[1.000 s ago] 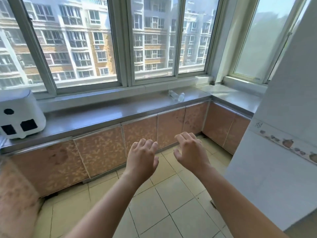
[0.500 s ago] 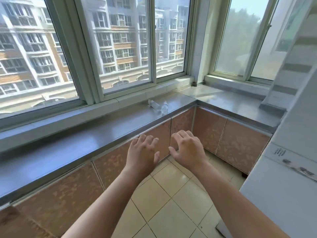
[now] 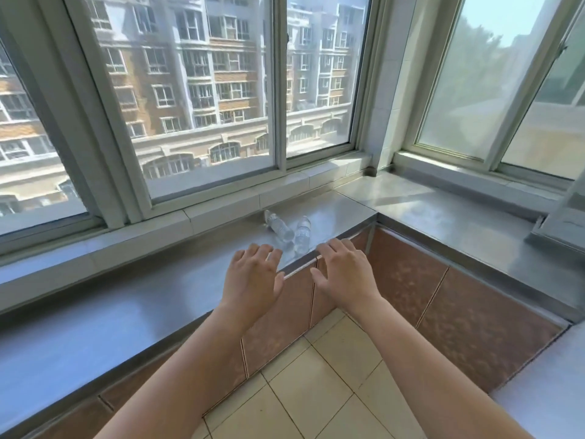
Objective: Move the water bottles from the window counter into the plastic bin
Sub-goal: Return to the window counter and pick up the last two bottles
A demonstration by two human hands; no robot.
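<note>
Two clear plastic water bottles lie on their sides on the grey window counter (image 3: pixel 133 280), close to its inner corner. One bottle (image 3: pixel 279 225) points back toward the window; the other bottle (image 3: pixel 303 233) lies beside it on the right, nearly touching it. My left hand (image 3: pixel 253 275) reaches out palm down, fingers apart and holding nothing, just short of the bottles. My right hand (image 3: pixel 343 272) hovers over the counter's front edge, also open and empty. No plastic bin is in view.
The counter turns a corner and runs on under a second window (image 3: pixel 493 90) at the right. Brown cabinet doors (image 3: pixel 427 299) stand below the counter, with a tiled floor (image 3: pixel 316 375) between them. A white surface (image 3: pixel 550 388) sits at the lower right.
The view has closed in on the counter's corner; the white appliance at the left has dropped out of sight. Both hands have advanced from over the floor to the counter's edge near the bottles.
</note>
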